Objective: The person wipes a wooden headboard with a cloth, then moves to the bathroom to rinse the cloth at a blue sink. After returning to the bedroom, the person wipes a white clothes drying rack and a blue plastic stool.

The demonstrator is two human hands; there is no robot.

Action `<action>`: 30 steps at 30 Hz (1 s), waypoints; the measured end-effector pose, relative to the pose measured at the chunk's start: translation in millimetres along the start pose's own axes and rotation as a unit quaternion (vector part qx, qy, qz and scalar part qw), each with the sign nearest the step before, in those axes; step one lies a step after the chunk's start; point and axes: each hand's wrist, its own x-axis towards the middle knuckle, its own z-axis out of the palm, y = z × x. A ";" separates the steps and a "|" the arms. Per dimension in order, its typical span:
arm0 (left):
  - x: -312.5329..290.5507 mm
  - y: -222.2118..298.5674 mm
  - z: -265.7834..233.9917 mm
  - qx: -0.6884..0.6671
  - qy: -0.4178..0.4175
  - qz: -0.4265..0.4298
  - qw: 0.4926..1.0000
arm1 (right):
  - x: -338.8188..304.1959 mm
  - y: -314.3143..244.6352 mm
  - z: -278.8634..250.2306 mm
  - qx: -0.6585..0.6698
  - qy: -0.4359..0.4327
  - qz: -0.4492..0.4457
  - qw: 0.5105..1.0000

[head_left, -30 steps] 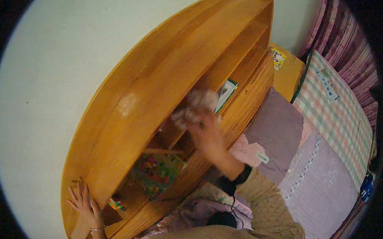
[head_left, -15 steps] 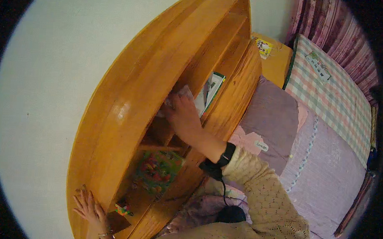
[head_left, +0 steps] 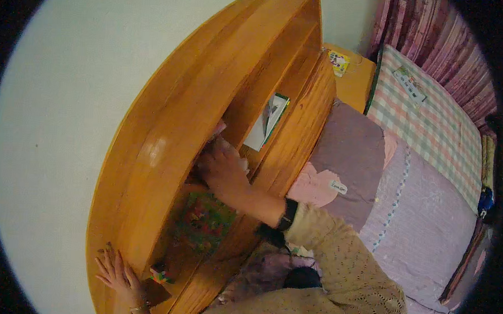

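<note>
My right hand (head_left: 223, 170) reaches into the open shelf of a wooden headboard (head_left: 146, 153), its fingers pressed over a pale pinkish cloth (head_left: 243, 163). Part of the cloth sticks out around the fingers; the rest is hidden under the hand. At the lower left, my left hand (head_left: 116, 274) lies flat on the headboard's top with its fingers spread. Beside it, inside the shelf, sits a small multicoloured puzzle cube (head_left: 160, 274). A green picture book or board (head_left: 205, 224) lies in the compartment just below my right hand. Farther up the shelf is a white book with a green edge (head_left: 268, 123).
To the right is a bed with a folded purple quilt (head_left: 348, 149) and a checked pillow (head_left: 430, 113). A wooden bedside table (head_left: 355, 83) with a yellow card stands past the headboard's far end. Near my right sleeve hangs a black cable with a dark round object (head_left: 302, 278).
My right hand has moved with the cloth toward me and slightly left along the shelf, uncovering more of the white book. My left hand stays in place.
</note>
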 end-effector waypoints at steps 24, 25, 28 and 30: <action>-5.2 11.1 -2.3 -0.136 0.047 0.002 0.990 | -26.1 193.3 63.0 -0.180 0.033 0.029 0.983; -6.9 8.6 1.7 -0.129 0.044 0.003 0.991 | -25.3 196.6 60.3 -0.190 0.033 0.026 0.981; -5.3 1.2 7.8 -0.121 0.052 0.035 0.991 | -32.7 182.6 51.8 -0.211 0.025 0.020 0.977; -5.5 7.7 6.7 -0.135 0.062 0.026 0.989 | -49.5 159.4 69.6 -0.079 -0.009 0.177 0.981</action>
